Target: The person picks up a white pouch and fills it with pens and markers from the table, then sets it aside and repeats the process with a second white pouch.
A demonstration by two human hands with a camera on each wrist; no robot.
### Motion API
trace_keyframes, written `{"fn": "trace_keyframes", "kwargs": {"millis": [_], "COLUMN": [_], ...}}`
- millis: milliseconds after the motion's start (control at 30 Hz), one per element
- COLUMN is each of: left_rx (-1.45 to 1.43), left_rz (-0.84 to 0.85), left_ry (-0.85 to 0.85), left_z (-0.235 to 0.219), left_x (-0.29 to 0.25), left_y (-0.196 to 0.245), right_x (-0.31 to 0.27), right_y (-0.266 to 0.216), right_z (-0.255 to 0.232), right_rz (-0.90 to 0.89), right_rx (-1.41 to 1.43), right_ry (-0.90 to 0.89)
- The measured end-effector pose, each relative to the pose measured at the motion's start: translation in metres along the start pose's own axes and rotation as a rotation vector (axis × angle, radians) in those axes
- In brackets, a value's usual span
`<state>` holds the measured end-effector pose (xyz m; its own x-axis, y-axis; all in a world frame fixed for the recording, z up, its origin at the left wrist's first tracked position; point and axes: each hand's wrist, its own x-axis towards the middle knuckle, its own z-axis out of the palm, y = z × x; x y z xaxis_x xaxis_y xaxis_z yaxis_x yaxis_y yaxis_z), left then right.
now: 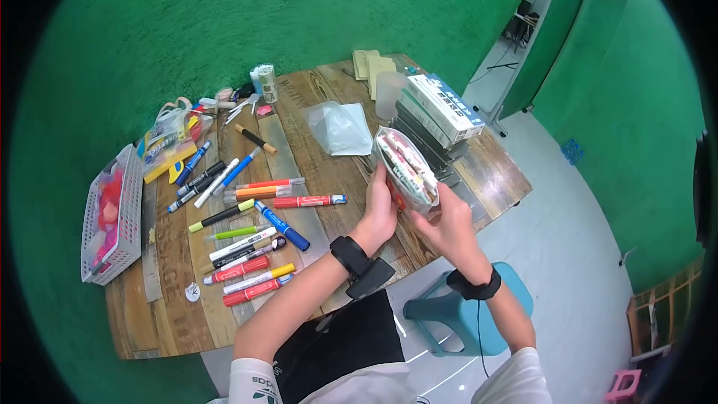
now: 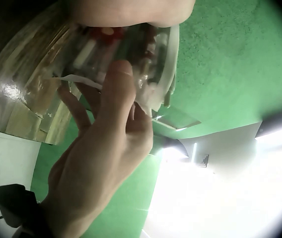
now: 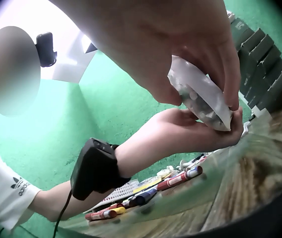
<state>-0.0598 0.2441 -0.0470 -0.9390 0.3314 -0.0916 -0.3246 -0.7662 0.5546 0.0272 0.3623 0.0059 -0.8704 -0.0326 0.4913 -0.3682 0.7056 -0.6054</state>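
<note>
Above the right side of the table, both hands hold a translucent plastic pouch point(image 1: 410, 168) packed with slim, pen-like items in printed patterns. The left hand point(image 1: 380, 209) grips it from the near left side, thumb along its wall. At its lower right end the right hand point(image 1: 452, 226) pinches the edge between thumb and fingers. The left wrist view shows the see-through wall of the pouch point(image 2: 143, 64) with red and dark shapes inside, and the right hand point(image 2: 101, 134) at its pale edge. Seen from the right wrist, the pouch point(image 3: 200, 91) sits between both hands.
Several markers point(image 1: 247, 232) lie loose across the left of the table point(image 1: 172, 292). A white basket point(image 1: 123, 217) stands at the left edge. Behind the hands are an empty plastic bag point(image 1: 340, 129), a frosted cup point(image 1: 389, 93) and stacked boxes point(image 1: 445, 108). A blue stool point(image 1: 516, 295) stands by the table.
</note>
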Motion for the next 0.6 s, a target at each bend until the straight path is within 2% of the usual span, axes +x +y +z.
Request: {"fn": "trace_keyframes", "kwargs": {"millis": [100, 200, 400, 433, 500, 600], "left_rx": [0.215, 0.331, 0.389, 0.389, 0.484, 0.429], "left_rz": [-0.06, -0.13, -0.049, -0.052, -0.102, -0.06], "left_ry": [0.135, 0.135, 0.134, 0.132, 0.09, 0.082], "left_z": [0.01, -0.001, 0.001, -0.001, -0.002, 0.003], "left_x": [-0.004, 0.008, 0.02, 0.022, 0.024, 0.019], "left_y": [0.007, 0.007, 0.01, 0.01, 0.012, 0.009], "right_x": [0.004, 0.008, 0.018, 0.018, 0.018, 0.014], "right_y": [0.015, 0.02, 0.036, 0.039, 0.045, 0.049], "right_z": [-0.002, -0.002, 0.0, 0.002, 0.004, 0.006], "right_rz": [0.049, 0.036, 0.126, 0.128, 0.025, 0.081], "right_rx": [-0.012, -0.006, 0.012, 0.01, -0.099, -0.068], "right_ry": [-0.055, -0.051, -0.073, -0.072, -0.078, -0.046]}}
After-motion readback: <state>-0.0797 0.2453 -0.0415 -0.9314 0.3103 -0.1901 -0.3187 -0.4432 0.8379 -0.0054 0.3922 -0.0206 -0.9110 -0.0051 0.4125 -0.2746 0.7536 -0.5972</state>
